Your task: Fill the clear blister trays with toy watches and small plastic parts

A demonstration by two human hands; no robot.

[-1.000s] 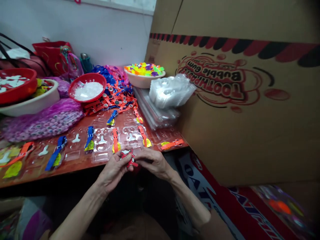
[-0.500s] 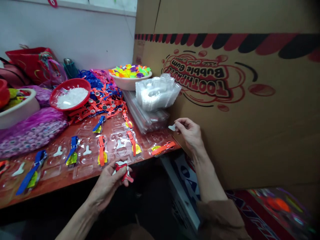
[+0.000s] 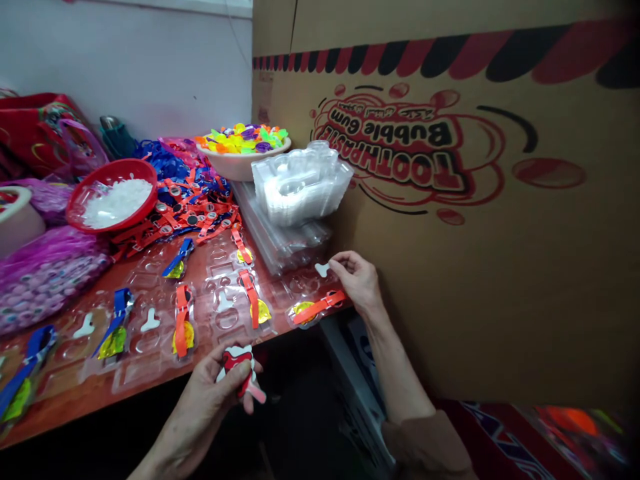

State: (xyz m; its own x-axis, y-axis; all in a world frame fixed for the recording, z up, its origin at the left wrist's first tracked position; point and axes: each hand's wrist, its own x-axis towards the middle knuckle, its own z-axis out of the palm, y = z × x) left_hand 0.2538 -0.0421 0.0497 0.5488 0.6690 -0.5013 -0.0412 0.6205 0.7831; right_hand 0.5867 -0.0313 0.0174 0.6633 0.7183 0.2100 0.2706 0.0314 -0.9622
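Observation:
My right hand pinches a small white Y-shaped piece between thumb and fingertips. It hovers over a clear moulded plastic tray at the table's right end. In front of the table edge, my left hand grips a few flat red-and-white cutouts under its thumb. Clear trays lie in rows on the red-brown table. Some hold an orange strap or a blue strap with a yellow packet; others hold similar white pieces.
A stack of clear trays stands beside a large cardboard box. Behind are a bowl of colourful pieces, a red bowl of white bits, and a heap of straps. A purple bag sits at left.
My right hand has moved left and slightly down with the white piece, now over the tray. My left hand still grips the cutouts. The camera view has shifted to the right.

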